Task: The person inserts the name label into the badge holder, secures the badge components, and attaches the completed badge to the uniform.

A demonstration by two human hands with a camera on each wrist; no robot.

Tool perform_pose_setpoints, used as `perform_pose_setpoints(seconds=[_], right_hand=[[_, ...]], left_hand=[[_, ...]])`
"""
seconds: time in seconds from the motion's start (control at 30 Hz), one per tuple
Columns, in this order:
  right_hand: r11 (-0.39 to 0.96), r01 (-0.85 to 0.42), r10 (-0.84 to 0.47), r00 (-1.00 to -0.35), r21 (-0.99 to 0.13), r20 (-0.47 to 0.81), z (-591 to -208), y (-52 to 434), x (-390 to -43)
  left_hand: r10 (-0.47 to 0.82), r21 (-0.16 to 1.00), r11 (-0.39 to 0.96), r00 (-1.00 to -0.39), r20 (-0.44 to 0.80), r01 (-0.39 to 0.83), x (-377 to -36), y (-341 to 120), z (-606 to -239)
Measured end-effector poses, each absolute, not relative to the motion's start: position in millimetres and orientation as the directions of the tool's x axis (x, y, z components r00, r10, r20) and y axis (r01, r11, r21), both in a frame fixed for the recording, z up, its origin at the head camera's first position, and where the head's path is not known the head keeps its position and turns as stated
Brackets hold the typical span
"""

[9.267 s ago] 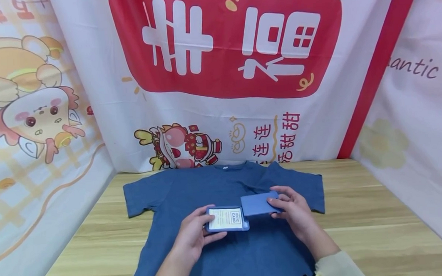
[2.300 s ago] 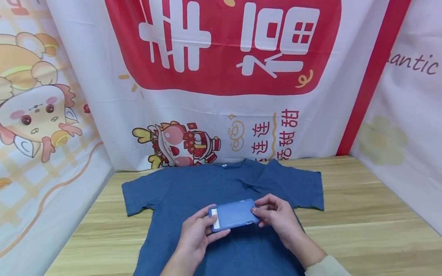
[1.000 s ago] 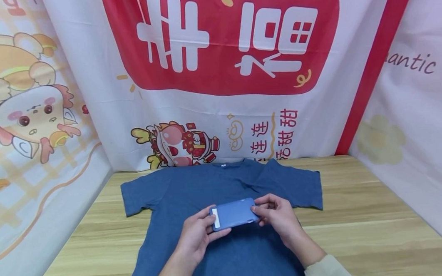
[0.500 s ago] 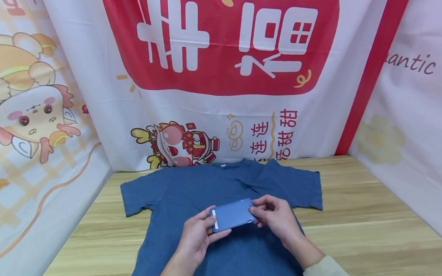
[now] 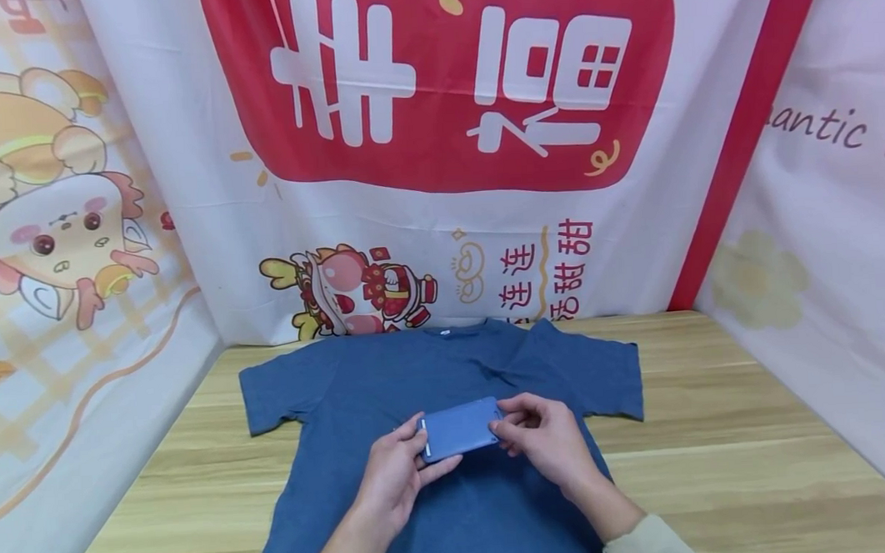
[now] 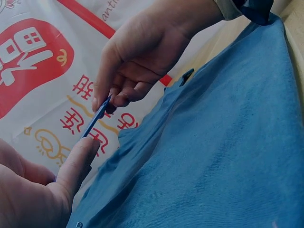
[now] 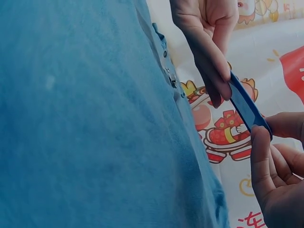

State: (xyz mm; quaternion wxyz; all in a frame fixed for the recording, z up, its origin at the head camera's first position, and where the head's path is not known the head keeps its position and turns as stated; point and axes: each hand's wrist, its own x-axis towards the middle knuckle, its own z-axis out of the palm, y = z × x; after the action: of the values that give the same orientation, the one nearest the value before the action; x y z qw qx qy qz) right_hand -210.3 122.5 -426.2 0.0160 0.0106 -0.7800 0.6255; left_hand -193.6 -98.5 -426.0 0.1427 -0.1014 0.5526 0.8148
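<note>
A blue ID card holder (image 5: 461, 430) is held in the air over a dark blue T-shirt (image 5: 395, 371), its cover facing up. My left hand (image 5: 388, 471) grips the left end, thumb on top and fingers beneath. A thin white strip of the card shows beside that thumb. At the opposite end, my right hand (image 5: 549, 438) pinches the holder between thumb and fingers. Seen nearly edge-on in the left wrist view, the card holder (image 6: 95, 116) spans the two hands. The right wrist view shows the holder's side (image 7: 244, 104) tilted, both ends partly covered by fingers.
The T-shirt lies spread on a wood-grain table (image 5: 722, 445), collar toward the back. Printed cloth walls (image 5: 454, 209) stand behind and at both sides. A black band (image 6: 256, 10) shows by the right sleeve in the left wrist view.
Earliest, the cover was apart in my right hand and the printed card lay exposed. Now the cover sits over the card, and it has slid left, narrowing the white strip.
</note>
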Motion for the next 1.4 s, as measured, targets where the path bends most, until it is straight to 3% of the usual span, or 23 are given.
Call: perform_pose_setpoints(seconds=[1.03,1.17,1.4], right_hand=[[0.303,-0.113,-0.021,-0.993,-0.946,0.112,-435.0,110.5,-205.0],[0.25,-0.077,-0.014,-0.997,-0.965,0.076,-434.8,110.6,-205.6],[0.037,0.061,-0.006,-0.998,-0.997,-0.061,-436.1,112.3,-208.4]], left_hand=[[0.117,0.881,-0.327,-0.94,-0.321,-0.341,-195.1,-100.6,-426.9],[0.126,0.878,-0.333,-0.939,-0.319,-0.343,-195.5,-101.8,-426.7],[0.119,0.883,-0.334,-0.945,-0.306,-0.328,-194.3,-103.3,-427.0]])
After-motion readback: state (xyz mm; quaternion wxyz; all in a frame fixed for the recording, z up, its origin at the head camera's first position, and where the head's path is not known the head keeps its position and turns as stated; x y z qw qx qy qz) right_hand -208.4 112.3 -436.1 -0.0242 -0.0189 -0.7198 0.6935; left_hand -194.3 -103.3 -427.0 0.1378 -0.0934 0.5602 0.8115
